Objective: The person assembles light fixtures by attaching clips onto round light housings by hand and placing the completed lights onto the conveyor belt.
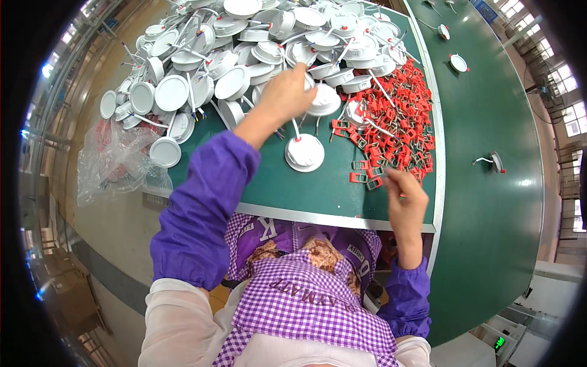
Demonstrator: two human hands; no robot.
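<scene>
My left hand [284,98] reaches into the heap of round white downlights [241,79], its thumb and forefinger closed around the edge of one downlight [309,81] that is partly hidden. A single downlight [304,153] lies apart on the green table in front of me, its back up, with a red clip and a short white cable. My right hand [406,199] is at the near edge of the pile of red spring clips [397,122]. Its fingers are bent in a pinch beside the nearest clips; anything between the fingertips is too small to make out.
A green conveyor belt [489,183] runs along the right, carrying a few spaced-out downlights [458,63]. A pale metal rail [438,153] separates it from my table. A clear plastic bag [119,162] hangs at the table's left edge. Cardboard boxes [70,290] stand at lower left.
</scene>
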